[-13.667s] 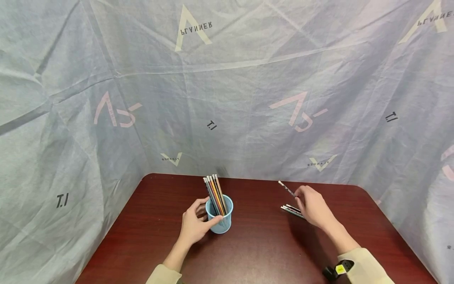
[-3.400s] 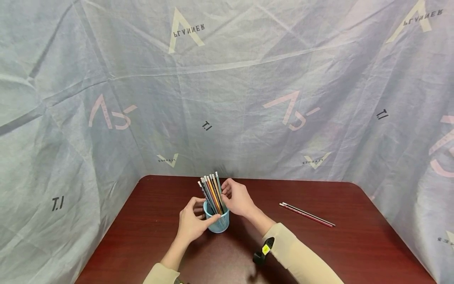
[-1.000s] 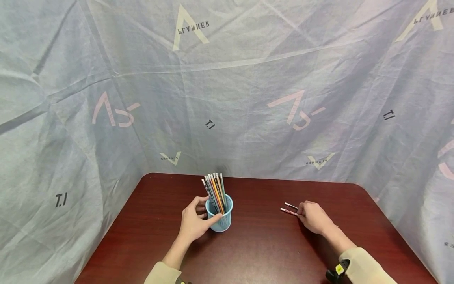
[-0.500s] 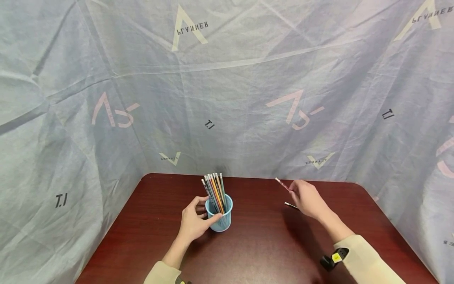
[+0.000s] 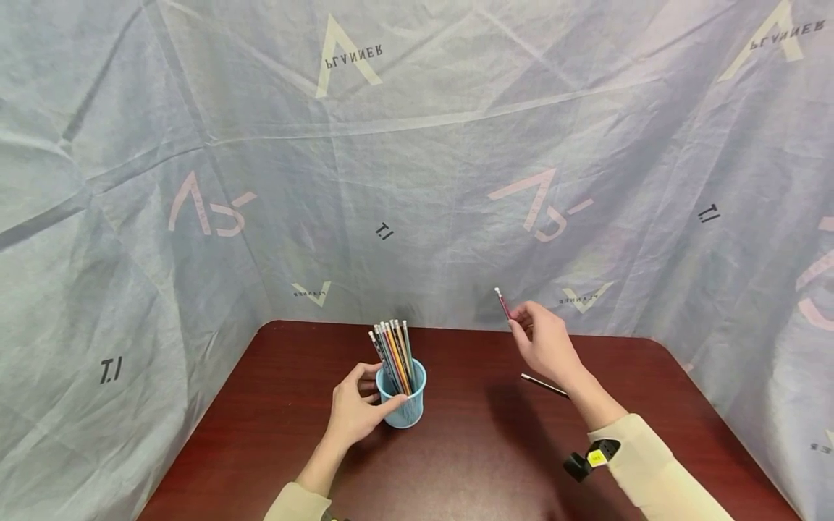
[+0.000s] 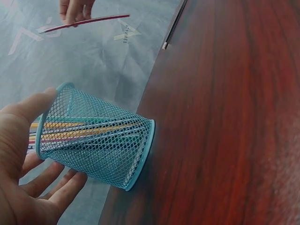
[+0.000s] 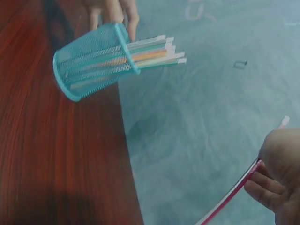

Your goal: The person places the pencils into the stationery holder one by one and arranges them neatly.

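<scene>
Draped blue-grey sheeting backs the dark red counter (image 5: 469, 449), where the left hand (image 5: 355, 412) curls its grip round the mesh cup (image 5: 405, 402) of pencils (image 5: 393, 347). The right hand (image 5: 546, 346) pinches a red pencil (image 5: 502, 304) aloft — one black pencil (image 5: 544, 386) lies below. Lowering it upright, clear of the standing ends, would seat it cleanly.

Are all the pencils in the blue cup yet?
Almost. A bunch of pencils already stands in the blue cup, which the left hand holds. The right hand pinches a red pencil up in the air. One dark pencil lies on the table.
</scene>
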The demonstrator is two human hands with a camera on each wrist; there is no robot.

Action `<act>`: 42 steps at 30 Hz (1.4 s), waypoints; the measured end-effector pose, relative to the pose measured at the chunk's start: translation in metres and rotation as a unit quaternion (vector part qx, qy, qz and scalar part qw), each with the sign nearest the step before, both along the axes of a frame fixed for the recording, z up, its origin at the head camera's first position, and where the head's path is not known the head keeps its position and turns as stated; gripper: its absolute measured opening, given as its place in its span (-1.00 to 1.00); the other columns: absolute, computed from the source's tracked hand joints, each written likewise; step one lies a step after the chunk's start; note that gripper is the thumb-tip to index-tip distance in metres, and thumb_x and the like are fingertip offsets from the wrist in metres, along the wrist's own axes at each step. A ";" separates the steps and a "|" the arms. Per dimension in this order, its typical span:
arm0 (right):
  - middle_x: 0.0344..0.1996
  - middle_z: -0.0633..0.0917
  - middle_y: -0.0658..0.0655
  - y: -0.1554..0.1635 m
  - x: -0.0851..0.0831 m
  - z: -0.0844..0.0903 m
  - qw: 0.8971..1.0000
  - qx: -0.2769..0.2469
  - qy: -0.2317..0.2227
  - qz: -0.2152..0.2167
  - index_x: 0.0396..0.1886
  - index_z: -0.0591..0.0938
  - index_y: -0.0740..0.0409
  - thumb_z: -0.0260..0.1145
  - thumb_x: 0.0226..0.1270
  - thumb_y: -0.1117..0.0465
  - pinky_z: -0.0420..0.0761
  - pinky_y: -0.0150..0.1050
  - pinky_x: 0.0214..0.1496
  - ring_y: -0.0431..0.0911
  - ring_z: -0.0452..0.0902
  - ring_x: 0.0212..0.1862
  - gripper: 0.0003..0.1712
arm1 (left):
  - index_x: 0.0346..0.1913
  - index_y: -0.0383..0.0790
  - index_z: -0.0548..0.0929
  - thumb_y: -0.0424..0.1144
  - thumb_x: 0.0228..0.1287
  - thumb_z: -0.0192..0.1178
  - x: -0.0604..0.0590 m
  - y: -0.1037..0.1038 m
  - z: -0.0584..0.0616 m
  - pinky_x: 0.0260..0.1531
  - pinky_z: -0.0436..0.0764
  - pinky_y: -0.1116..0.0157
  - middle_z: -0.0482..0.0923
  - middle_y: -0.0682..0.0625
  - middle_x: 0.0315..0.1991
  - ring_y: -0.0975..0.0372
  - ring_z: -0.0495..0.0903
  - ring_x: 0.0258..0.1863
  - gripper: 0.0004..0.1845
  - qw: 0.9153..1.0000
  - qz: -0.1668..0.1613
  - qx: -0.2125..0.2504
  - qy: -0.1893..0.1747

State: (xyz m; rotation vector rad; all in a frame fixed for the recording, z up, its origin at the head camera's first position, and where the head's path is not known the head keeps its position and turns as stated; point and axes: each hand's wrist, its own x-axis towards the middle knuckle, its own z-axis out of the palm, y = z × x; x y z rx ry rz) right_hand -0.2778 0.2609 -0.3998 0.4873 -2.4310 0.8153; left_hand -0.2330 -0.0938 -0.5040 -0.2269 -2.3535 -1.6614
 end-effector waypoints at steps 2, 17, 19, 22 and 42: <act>-0.29 0.75 0.12 -0.009 0.000 0.007 1.000 -0.022 -0.006 0.000 -0.09 0.64 0.21 0.35 0.50 0.36 0.77 -0.12 -0.15 -0.07 0.70 -0.25 -0.93 | 0.22 -0.09 0.68 -0.08 -0.05 0.76 0.000 0.000 0.000 -0.05 0.85 0.14 0.73 -0.09 0.00 0.09 0.78 -0.07 -0.28 1.000 0.002 0.001 0.002; -0.26 0.76 0.17 -0.099 0.001 0.042 0.984 -0.150 0.007 0.091 -0.09 0.61 0.25 0.34 0.52 0.33 0.82 -0.13 -0.09 -0.06 0.74 -0.18 -0.91 | 0.20 -0.13 0.69 -0.13 -0.09 0.77 0.000 0.000 0.001 -0.08 0.86 0.16 0.74 -0.12 -0.04 0.06 0.80 -0.11 -0.28 1.000 0.003 0.008 0.010; -0.28 0.75 0.17 -0.111 0.002 0.040 0.981 -0.154 0.000 0.113 -0.09 0.60 0.25 0.33 0.53 0.34 0.81 -0.15 -0.12 -0.07 0.73 -0.21 -0.92 | 0.20 -0.13 0.69 -0.12 -0.09 0.77 0.000 0.000 0.000 -0.08 0.86 0.15 0.75 -0.13 -0.04 0.06 0.81 -0.11 -0.28 1.000 0.004 0.007 0.011; -0.29 0.74 0.17 -0.125 0.003 0.032 0.977 -0.152 -0.016 0.147 -0.08 0.58 0.24 0.31 0.55 0.35 0.80 -0.15 -0.18 -0.08 0.72 -0.25 -0.93 | 0.20 -0.14 0.69 -0.10 -0.08 0.77 0.000 0.000 -0.001 -0.08 0.86 0.15 0.75 -0.13 -0.05 0.06 0.81 -0.11 -0.27 1.000 0.005 0.002 0.013; -0.32 0.73 0.02 -0.162 -0.002 -0.034 0.985 -0.014 -0.082 0.152 -0.15 0.63 0.12 0.40 0.49 0.30 0.78 -0.29 -0.17 -0.16 0.73 -0.26 -0.92 | 0.21 -0.10 0.69 -0.08 -0.06 0.76 -0.001 0.000 -0.001 -0.06 0.85 0.10 0.75 -0.09 -0.04 0.05 0.82 -0.09 -0.28 1.000 0.004 -0.003 0.014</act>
